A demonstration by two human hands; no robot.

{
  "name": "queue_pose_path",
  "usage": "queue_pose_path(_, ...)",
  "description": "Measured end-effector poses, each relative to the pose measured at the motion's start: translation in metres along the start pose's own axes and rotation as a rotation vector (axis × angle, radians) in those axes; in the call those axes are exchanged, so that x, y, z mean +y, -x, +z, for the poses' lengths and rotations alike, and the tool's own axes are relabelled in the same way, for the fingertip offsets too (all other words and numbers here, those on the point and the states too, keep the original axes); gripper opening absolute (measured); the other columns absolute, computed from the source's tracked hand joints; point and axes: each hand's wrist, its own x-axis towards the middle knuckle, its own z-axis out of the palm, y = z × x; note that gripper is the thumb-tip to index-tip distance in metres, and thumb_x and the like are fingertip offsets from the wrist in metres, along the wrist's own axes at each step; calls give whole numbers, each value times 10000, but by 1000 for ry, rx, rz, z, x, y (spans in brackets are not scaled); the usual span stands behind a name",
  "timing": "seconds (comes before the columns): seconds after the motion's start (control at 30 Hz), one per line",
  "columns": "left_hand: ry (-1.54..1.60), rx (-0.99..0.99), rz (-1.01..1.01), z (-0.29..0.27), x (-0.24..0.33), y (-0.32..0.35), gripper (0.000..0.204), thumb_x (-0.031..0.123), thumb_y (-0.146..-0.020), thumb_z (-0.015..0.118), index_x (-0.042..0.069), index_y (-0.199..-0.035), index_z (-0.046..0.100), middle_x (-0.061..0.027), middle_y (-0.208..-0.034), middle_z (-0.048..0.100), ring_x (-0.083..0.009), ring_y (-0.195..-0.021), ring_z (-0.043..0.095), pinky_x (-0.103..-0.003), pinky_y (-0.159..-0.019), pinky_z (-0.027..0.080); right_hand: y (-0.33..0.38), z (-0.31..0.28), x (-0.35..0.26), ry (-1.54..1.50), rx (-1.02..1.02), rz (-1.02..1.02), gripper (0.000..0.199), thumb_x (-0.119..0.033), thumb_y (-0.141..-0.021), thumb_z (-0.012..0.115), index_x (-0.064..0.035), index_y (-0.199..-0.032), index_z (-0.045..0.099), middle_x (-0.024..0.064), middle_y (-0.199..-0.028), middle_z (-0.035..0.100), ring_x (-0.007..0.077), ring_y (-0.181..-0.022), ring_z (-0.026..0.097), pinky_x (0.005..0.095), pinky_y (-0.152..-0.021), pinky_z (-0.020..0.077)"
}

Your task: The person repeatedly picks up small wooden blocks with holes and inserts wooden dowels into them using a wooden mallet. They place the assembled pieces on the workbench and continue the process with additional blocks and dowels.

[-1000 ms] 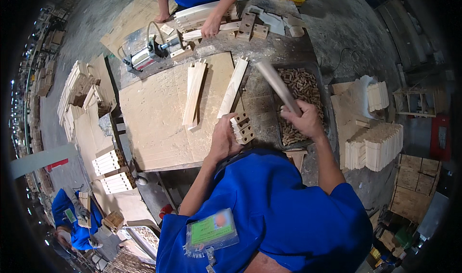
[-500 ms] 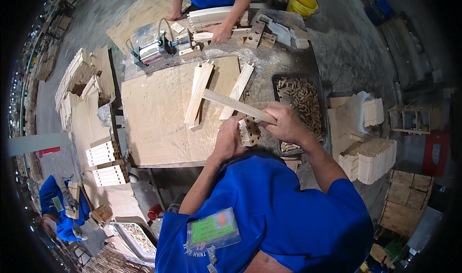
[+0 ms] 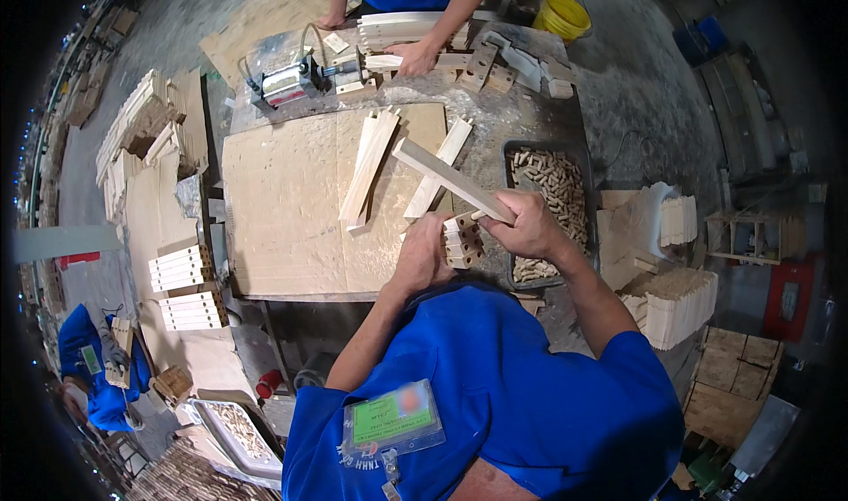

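My right hand [image 3: 532, 226] is closed around one end of a flat wooden bar [image 3: 446, 173], whose free end slants up and left above the table. A small wooden dowel [image 3: 478, 215] shows between these fingers and the stack of drilled wooden strips [image 3: 462, 241]; whether it sits in a hole is unclear. Against the table's near edge, my left hand [image 3: 422, 252] grips that stack from its left side, with the holed ends facing right. Beyond, several loose strips with dowels in their ends [image 3: 371, 167] lie on a cardboard sheet [image 3: 283, 201].
To the right stands a black tray [image 3: 590, 236] of dowels. Across the table, another person's hand [image 3: 415, 57] rests on strips beside a clamp-like device [image 3: 287, 84]. Stacked strips [image 3: 181, 269] lie at left, more [image 3: 676, 307] at right. A yellow bucket [image 3: 563, 15] stands behind.
The bar's free end has swung up and away from me. A dowel now shows near my right fingers. My left hand keeps its grip on the stack.
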Motion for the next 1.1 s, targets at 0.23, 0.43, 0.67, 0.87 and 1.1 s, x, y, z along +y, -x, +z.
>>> queue_pose_path(0.23,7,3,27,-1,-1,2,708,170,-751,854,53,-1376,542,-195,-1158,610,-416,-1139,607,-502,-992,471,0,-1,-2,1,-31,-108,180,-96,-868,744,27,-994,705,195,-800,673,279,-685,654,414,-650,507)
queue_pose_path(0.43,3,-14,20,-4,0,1,692,95,-746,802,56,-1383,535,-190,-1131,600,-414,-1127,603,-503,-980,473,-9,-3,10,45,-128,-85,304,-92,-879,707,13,-1161,751,147,-698,644,154,-611,566,364,-607,491)
queue_pose_path(0.67,6,-41,-24,-3,-3,1,707,55,-719,787,56,-1380,537,-191,-1106,593,-413,-1118,600,-503,-971,475,-10,-1,5,37,-119,-36,297,-121,-871,715,11,-1136,740,153,-671,633,180,-584,575,380,-599,492)
queue_pose_path(0.87,27,-15,-1,-2,-3,5,716,79,-728,796,55,-1397,542,-185,-1139,602,-414,-1141,597,-504,-993,474,-1,2,-9,66,-15,-131,208,-95,-889,697,32,-1054,685,205,-759,677,333,-664,683,423,-643,521)
queue_pose_path(1.1,5,-50,-38,-3,0,4,699,78,-746,787,59,-1400,541,-191,-1179,610,-413,-1167,603,-509,-994,473,2,7,-4,163,19,-213,211,-81,-921,691,45,-1088,659,234,-823,673,394,-723,698,457,-653,524)
